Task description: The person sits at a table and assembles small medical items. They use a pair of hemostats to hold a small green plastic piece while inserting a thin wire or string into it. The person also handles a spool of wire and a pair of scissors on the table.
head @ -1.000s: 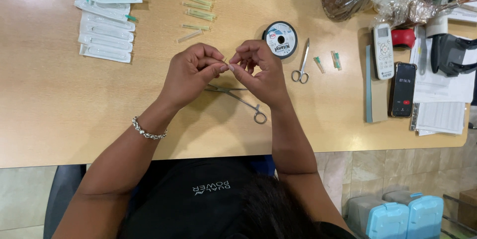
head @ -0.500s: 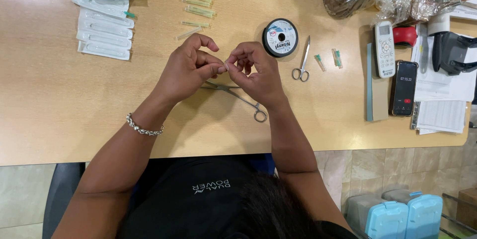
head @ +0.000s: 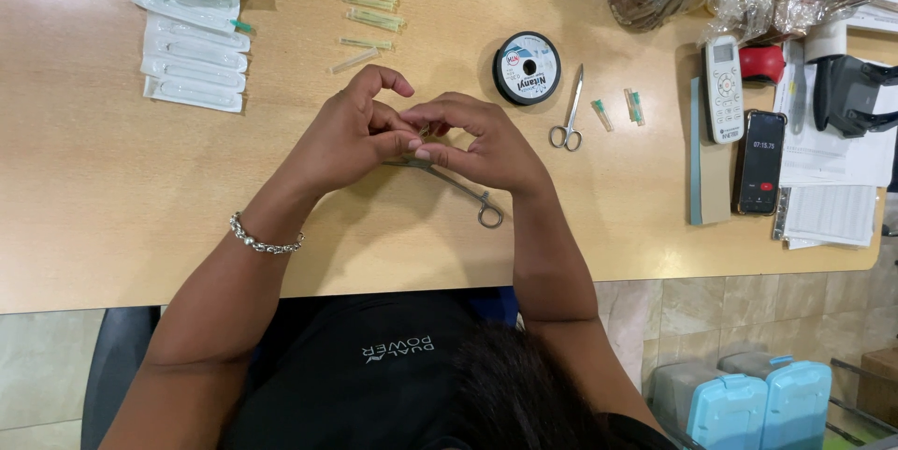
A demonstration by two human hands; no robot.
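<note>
I see my left hand (head: 351, 137) and right hand (head: 486, 141) meeting fingertip to fingertip over the smooth pale wooden tabletop (head: 112, 207). Each grip is pressed together, pinching something too small for me to make out. Under them lie slim steel forceps (head: 458, 186), their long axis running from under the fingers down to the right, ring handles nearest my body. Small steel scissors (head: 569, 113) lie just right, tips pointing away. A round black thread spool (head: 527, 67) sits beyond, flat sealed white packets (head: 192, 66) stacked far left.
</note>
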